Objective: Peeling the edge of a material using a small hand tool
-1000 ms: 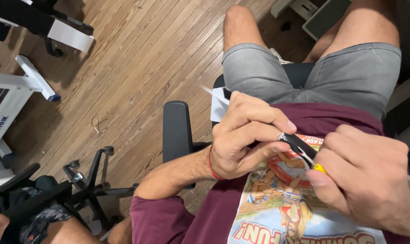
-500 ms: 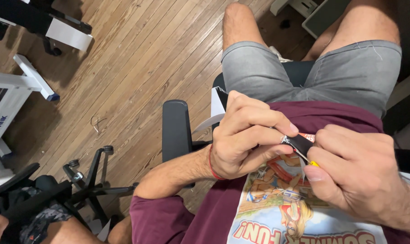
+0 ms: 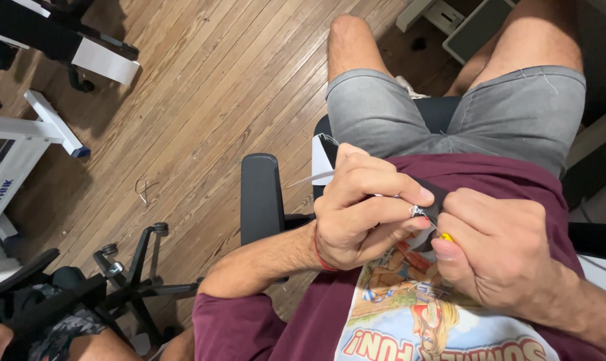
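Small black tool (image 3: 428, 212) with a yellow tip, pinched between both hands over the lap, right of centre and near in the view. At far left, white frame (image 3: 22, 144) on the wood floor (image 3: 203, 87); nearer, black chair base (image 3: 132, 271) with casters. Further right, black armrest (image 3: 259, 197) standing just left of the hands. Left hand (image 3: 363, 210) curled tight, fingertips gripping the tool's dark body and a small metal part at its end; red band (image 3: 318, 251) round the wrist. White sheet (image 3: 323, 160) poking out just behind that hand. Right hand (image 3: 500, 251) closed too, thumb and forefinger clamped on the yellow end, touching the left hand's fingertips. Beneath both, maroon shirt (image 3: 503, 177) with a colourful print; beyond it, grey shorts (image 3: 517, 113) and bare knees toward the far side.
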